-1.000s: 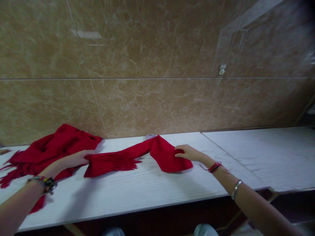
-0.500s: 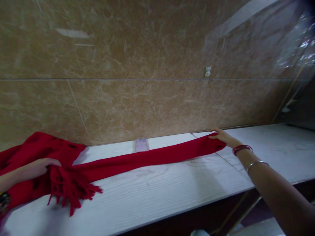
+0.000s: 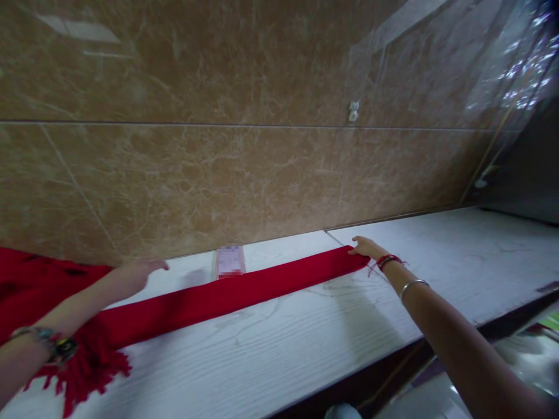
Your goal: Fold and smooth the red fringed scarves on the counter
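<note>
A long red scarf (image 3: 262, 286) lies in a narrow folded strip along the white counter, its fringe (image 3: 94, 366) at the lower left. More red cloth (image 3: 39, 285) is bunched up at the left edge of the view. My right hand (image 3: 365, 248) pinches the scarf's right end, one finger stretched out past the edge. My left hand (image 3: 135, 276) is above the strip's left part, free of the cloth, with its fingers reaching to the right. The fingers of my left hand are partly hidden behind its back.
A small pinkish card or packet (image 3: 229, 260), blurred out, rests behind the scarf against the tiled wall (image 3: 244, 186). The white counter (image 3: 458, 256) runs on to the right toward a dark panel (image 3: 524, 169). Below its front edge are shelves and pale items (image 3: 343, 411).
My left hand has let go of the fringed end and moved right over the strip. The strip now lies flatter. My right hand stays at its right end; the view has shifted.
</note>
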Demonstrator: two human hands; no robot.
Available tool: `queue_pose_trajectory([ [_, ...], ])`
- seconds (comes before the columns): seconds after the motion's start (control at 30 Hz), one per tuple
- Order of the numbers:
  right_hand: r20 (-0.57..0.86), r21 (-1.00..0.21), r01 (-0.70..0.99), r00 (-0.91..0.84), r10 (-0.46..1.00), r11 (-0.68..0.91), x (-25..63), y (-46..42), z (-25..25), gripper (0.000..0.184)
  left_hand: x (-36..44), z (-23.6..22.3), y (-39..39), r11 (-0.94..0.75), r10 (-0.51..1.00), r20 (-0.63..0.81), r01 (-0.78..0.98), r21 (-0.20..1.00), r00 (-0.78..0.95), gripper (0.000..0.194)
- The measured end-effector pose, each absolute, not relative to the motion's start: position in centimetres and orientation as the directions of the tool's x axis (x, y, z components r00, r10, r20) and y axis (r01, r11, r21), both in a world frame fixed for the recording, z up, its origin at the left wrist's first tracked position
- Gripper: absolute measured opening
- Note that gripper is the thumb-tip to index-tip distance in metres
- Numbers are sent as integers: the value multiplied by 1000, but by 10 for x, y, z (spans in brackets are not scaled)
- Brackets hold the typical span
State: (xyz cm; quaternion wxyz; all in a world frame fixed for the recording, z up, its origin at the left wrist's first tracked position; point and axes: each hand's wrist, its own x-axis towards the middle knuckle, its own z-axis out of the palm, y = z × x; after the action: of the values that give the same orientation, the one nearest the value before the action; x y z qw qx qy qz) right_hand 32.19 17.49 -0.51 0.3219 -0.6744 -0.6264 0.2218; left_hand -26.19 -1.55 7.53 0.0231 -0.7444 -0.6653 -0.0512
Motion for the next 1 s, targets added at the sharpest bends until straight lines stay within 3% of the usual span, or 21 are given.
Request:
queue_pose_trajectory([
  [0.1,100,-765,643,86,991,21,319,164,14,46,-160,57,-2,-363,928,62,929,-69,367,42],
  [0.23,115,-844,524,-32,993,115,303,134,58,35,-49,24,-6,-628,778,45,777,38,627,42],
  [0.3,95,-929,339,-176,980,151,290,110,86,28,-23,12,-7,-654,754,2,751,86,657,53],
  [0.4,125,-960,211,-262,957,183,258,64,120,22,-14,3,-7,-663,737,-58,737,135,673,59],
  [0.5,221,-939,186,-320,921,290,210,12,127,18,-29,2,-9,-660,741,-11,731,173,671,56],
  [0.63,344,-769,367,-452,823,523,129,-57,80,13,-75,-2,-18,-660,743,74,710,244,665,40],
  [0.7,323,-719,422,-500,803,552,93,-86,47,18,-107,-6,-25,-635,765,110,714,296,635,33],
  [0.8,304,-692,355,-647,700,629,59,-109,15,27,-151,-9,-40,-551,834,181,771,321,521,33],
  [0.87,288,-684,303,-724,627,664,53,-106,12,21,-169,-10,-49,-497,867,237,793,352,438,34],
  [0.93,286,-666,349,-696,658,659,60,-85,18,23,-176,-9,-55,-472,877,281,804,361,389,33],
  [1.0,320,-615,532,-506,801,582,77,-52,26,22,-176,-9,-54,-449,885,294,832,327,362,33],
])
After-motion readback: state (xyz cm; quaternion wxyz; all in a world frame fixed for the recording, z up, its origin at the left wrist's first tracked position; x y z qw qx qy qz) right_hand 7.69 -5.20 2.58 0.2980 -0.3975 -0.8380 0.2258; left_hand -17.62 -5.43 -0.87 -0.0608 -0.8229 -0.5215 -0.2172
